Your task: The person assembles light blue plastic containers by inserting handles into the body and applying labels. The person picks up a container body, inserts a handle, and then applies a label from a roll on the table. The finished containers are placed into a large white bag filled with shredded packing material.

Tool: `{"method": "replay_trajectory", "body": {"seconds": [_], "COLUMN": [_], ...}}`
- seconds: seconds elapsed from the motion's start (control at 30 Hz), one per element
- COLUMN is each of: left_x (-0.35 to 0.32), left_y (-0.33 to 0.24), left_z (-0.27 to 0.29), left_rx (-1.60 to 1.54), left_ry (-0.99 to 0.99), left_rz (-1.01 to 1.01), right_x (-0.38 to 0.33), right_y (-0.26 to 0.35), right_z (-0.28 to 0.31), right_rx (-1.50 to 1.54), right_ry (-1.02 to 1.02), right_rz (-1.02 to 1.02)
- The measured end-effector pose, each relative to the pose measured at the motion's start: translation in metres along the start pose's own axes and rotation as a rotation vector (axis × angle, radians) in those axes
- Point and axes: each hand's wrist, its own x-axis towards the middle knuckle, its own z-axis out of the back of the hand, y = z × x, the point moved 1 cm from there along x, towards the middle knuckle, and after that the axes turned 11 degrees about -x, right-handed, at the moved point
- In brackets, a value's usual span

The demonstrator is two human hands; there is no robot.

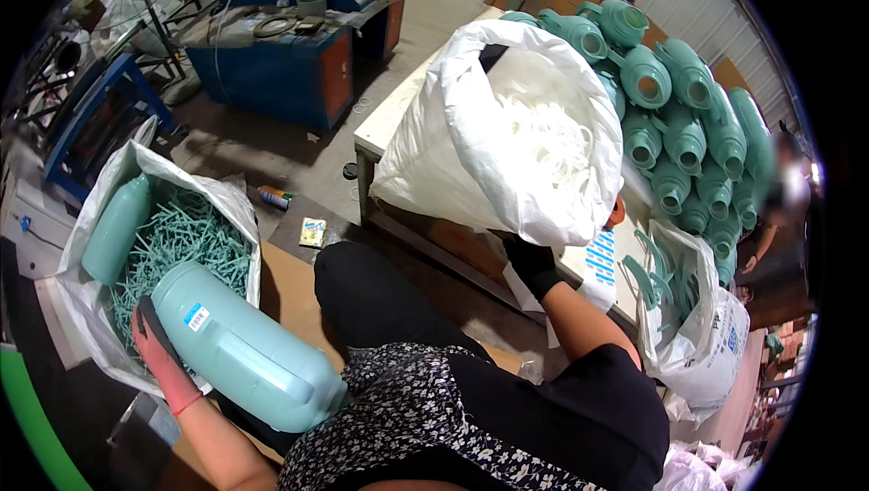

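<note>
The left hand (156,351), in a pink and black glove, grips the base of a pale green plastic jug (244,346) lying across the lap. The black-gloved right hand (529,260) clutches the underside of a large white sack (507,129) on the table (385,124).

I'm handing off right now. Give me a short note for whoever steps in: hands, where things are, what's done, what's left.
Left hand, red-gloved, grips the base of a pale green flask body lying across the lap.
Right hand, black-gloved, is at the underside of the white sack of white parts on the table.
Sack of green plastic pieces with another flask body at left.
Done: green flasks stacked on the table.
Left: the held body carries no fitting that I can see.
</note>
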Motion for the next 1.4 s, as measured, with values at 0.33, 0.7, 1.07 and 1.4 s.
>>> {"method": "replay_trajectory", "body": {"seconds": [0.33, 0.7, 1.07, 1.4], "left_x": [-0.005, -0.027, -0.034, -0.032], "left_y": [-0.021, -0.039, -0.041, -0.102], "left_z": [0.007, 0.026, 0.024, 0.041], "left_rx": [0.097, 0.061, 0.319, 0.084], "left_ry": [0.047, -0.078, -0.134, -0.225], "left_rz": [-0.119, -0.096, -0.226, -0.318], "right_x": [0.020, 0.050, 0.062, 0.037], "right_y": [0.087, 0.127, 0.180, 0.252], "right_z": [0.067, 0.056, 0.100, 0.169], "right_rx": [0.472, 0.684, 0.735, 1.245], "right_ry": [0.063, -0.060, -0.080, 0.716], "right_rz": [0.337, 0.431, 0.704, 1.014]}}
